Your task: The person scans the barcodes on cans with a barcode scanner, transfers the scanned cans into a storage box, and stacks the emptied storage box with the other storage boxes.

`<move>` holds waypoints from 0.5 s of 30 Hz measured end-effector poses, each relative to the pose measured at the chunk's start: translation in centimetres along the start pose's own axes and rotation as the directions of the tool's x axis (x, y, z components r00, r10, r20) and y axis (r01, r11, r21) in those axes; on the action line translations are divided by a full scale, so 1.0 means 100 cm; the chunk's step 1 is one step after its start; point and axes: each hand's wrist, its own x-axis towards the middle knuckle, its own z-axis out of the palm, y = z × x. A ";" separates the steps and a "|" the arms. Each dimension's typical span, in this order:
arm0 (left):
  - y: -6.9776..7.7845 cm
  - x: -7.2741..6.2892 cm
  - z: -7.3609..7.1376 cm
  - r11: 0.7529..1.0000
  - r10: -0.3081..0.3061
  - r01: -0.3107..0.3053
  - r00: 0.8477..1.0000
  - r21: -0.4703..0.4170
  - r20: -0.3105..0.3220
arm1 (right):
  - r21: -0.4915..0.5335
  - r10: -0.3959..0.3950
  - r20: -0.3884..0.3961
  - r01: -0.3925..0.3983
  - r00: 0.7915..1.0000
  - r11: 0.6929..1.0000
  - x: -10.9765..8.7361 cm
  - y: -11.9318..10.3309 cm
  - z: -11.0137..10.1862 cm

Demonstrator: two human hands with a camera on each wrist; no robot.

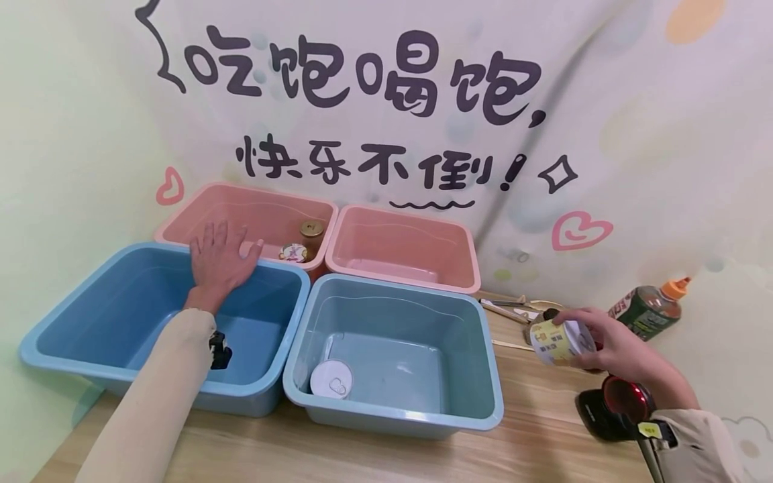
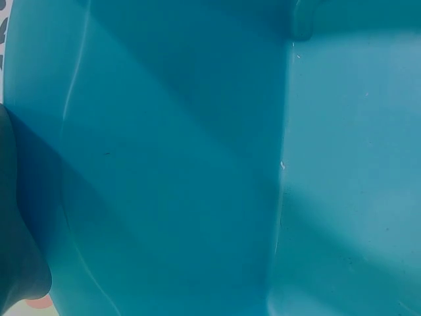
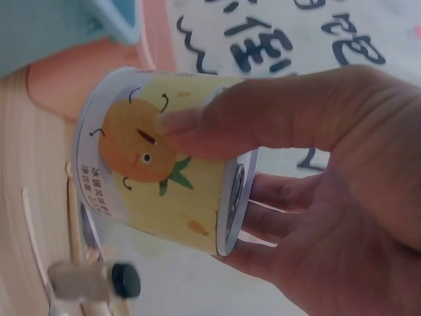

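Note:
My right hand [image 1: 619, 345] grips a yellow tin can [image 1: 554, 345] above the table on the right. In the right wrist view the can [image 3: 194, 217] lies tipped on its side, an orange fruit face on its label, with the thumb across it and the fingers behind. My left hand [image 1: 222, 260], fingers spread, is over the far rim of the dark blue tub [image 1: 45, 335], overlapping the left pink tub [image 1: 241, 190] behind. Only a dim edge of that hand [image 2: 25, 243] enters the left wrist view.
A pull-tab can [image 1: 331, 380] stands in the light blue tub [image 1: 392, 414]. A gold-lidded can [image 1: 311, 230] and a can with a patterned top [image 1: 293, 253] are in the left pink tub. Right lie utensils [image 1: 504, 310], an orange-capped bottle [image 1: 649, 312] and a red-and-black object [image 1: 628, 400].

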 end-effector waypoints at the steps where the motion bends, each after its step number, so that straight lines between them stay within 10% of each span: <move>1: 0.000 0.000 0.000 1.000 -0.001 0.001 1.000 0.002 0.002 | -0.006 0.010 -0.003 -0.010 1.000 1.000 -0.003 0.004 0.001; 15: 0.000 0.000 0.000 1.000 -0.003 0.003 1.000 -0.008 0.007 | -0.089 0.052 -0.083 -0.060 0.995 0.994 -0.037 0.048 0.013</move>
